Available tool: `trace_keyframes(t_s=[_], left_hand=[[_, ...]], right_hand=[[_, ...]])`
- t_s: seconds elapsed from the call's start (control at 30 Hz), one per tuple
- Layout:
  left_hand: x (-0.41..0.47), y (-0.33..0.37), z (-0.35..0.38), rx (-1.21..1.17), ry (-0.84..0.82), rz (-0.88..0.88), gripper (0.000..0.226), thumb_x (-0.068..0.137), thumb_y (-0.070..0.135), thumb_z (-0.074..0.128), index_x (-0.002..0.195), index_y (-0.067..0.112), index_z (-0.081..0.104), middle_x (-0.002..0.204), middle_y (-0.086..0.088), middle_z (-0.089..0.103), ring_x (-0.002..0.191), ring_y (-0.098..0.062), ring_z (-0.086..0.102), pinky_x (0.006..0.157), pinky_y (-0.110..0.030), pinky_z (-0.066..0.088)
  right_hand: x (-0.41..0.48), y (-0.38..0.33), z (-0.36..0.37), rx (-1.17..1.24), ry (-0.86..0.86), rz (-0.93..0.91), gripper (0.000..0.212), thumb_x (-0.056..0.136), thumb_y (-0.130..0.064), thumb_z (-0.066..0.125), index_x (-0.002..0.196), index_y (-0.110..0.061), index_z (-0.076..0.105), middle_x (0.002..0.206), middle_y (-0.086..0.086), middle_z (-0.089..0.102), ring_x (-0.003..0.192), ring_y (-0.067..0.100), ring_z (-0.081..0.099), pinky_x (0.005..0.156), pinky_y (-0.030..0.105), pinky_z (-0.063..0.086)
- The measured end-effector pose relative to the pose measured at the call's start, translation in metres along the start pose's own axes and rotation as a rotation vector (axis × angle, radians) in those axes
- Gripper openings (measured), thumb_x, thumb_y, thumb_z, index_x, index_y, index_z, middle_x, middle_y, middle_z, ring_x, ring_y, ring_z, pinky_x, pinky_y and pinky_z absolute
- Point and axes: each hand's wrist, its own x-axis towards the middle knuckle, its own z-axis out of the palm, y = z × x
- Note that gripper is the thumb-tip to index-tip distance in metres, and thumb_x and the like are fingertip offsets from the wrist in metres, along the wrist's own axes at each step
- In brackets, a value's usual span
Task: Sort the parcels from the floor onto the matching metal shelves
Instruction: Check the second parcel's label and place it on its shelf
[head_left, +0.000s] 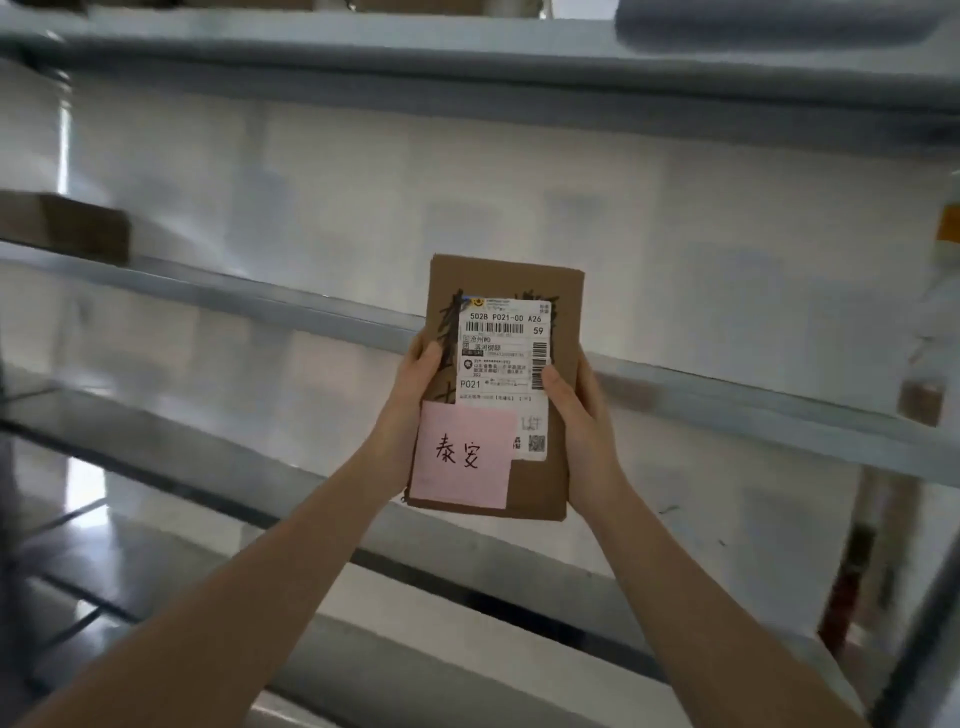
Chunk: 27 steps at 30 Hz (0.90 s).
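Holding a flat cardboard parcel (501, 387) up in front of the metal shelves (311, 312), left hand (415, 410) and right hand (582, 415) wrapped round its sides. Could land on the wrong shelf (pink note (462, 457) misread) or slip.

Two bare forearms are in view, uncovered from the lower frame edge to the wrists. No sleeve edge shows. The left hand (410, 410) and right hand (582, 415) are ungloved, with short, unpainted thumbnails and plain wrists.
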Motion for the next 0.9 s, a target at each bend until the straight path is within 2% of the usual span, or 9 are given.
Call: trace_keyframes(t_s=[0.07, 0.13, 0.2, 0.3, 0.43, 0.57, 0.7, 0.9], left_hand=[[0.001, 0.021, -0.033, 0.057, 0.071, 0.024, 0.041, 0.092, 0.032, 0.044, 0.129, 0.014, 0.042, 0.114, -0.014, 0.065, 0.072, -0.011, 0.071, 0.062, -0.025, 0.058], [0.0, 0.041, -0.067, 0.121, 0.138, 0.118, 0.052, 0.087, 0.033, 0.056, 0.129, 0.007, 0.042, 0.112, -0.016, 0.067, 0.062, -0.003, 0.069, 0.054, -0.016, 0.054], [-0.008, 0.058, -0.103, 0.088, 0.162, 0.137, 0.066, 0.077, 0.043, 0.064, 0.129, 0.009, 0.042, 0.102, -0.008, 0.072, 0.072, -0.011, 0.071, 0.06, -0.023, 0.058], [-0.024, 0.081, -0.16, 0.077, 0.193, 0.139, 0.062, 0.082, 0.042, 0.055, 0.135, 0.016, 0.036, 0.114, -0.015, 0.064, 0.082, -0.02, 0.07, 0.064, -0.03, 0.059], [-0.034, 0.119, -0.225, 0.158, 0.25, 0.224, 0.045, 0.086, 0.039, 0.051, 0.123, 0.015, 0.047, 0.113, -0.016, 0.064, 0.083, -0.02, 0.07, 0.066, -0.03, 0.059], [-0.053, 0.143, -0.29, 0.194, 0.331, 0.26, 0.056, 0.084, 0.04, 0.049, 0.134, 0.017, 0.039, 0.12, -0.018, 0.062, 0.089, -0.024, 0.068, 0.07, -0.033, 0.059], [-0.074, 0.158, -0.348, 0.185, 0.433, 0.28, 0.06, 0.084, 0.041, 0.05, 0.136, 0.015, 0.038, 0.128, -0.024, 0.056, 0.092, -0.029, 0.065, 0.071, -0.035, 0.059], [-0.079, 0.185, -0.438, 0.197, 0.575, 0.242, 0.062, 0.083, 0.045, 0.054, 0.136, 0.015, 0.041, 0.123, -0.022, 0.06, 0.086, -0.025, 0.069, 0.064, -0.033, 0.058]], right_hand=[[0.01, 0.02, 0.036, 0.037, -0.04, 0.028, 0.054, 0.089, -0.018, 0.058, 0.14, -0.026, 0.042, 0.125, 0.007, 0.065, 0.104, 0.024, 0.068, 0.08, 0.036, 0.059], [0.019, 0.036, 0.073, 0.068, -0.091, 0.05, 0.052, 0.089, -0.017, 0.058, 0.139, -0.025, 0.044, 0.123, 0.007, 0.067, 0.101, 0.023, 0.069, 0.075, 0.032, 0.059], [0.029, 0.053, 0.109, 0.088, -0.156, 0.057, 0.051, 0.088, -0.016, 0.058, 0.137, -0.026, 0.046, 0.118, 0.004, 0.069, 0.099, 0.022, 0.07, 0.072, 0.03, 0.059], [0.04, 0.079, 0.168, 0.112, -0.241, 0.074, 0.054, 0.086, -0.019, 0.06, 0.138, -0.027, 0.046, 0.12, 0.004, 0.068, 0.101, 0.022, 0.069, 0.075, 0.032, 0.059], [0.051, 0.113, 0.241, 0.163, -0.32, 0.114, 0.058, 0.081, -0.026, 0.063, 0.137, -0.029, 0.047, 0.12, 0.003, 0.068, 0.104, 0.023, 0.068, 0.082, 0.037, 0.058], [0.055, 0.147, 0.306, 0.181, -0.403, 0.146, 0.051, 0.088, -0.021, 0.059, 0.137, -0.028, 0.046, 0.121, 0.003, 0.068, 0.101, 0.02, 0.069, 0.076, 0.032, 0.059], [0.056, 0.182, 0.365, 0.181, -0.497, 0.18, 0.052, 0.086, -0.025, 0.06, 0.136, -0.03, 0.047, 0.119, 0.001, 0.069, 0.101, 0.019, 0.069, 0.077, 0.031, 0.059], [0.078, 0.242, 0.456, 0.216, -0.569, 0.26, 0.059, 0.083, -0.025, 0.062, 0.139, -0.028, 0.044, 0.123, 0.004, 0.066, 0.102, 0.021, 0.069, 0.073, 0.029, 0.06]])
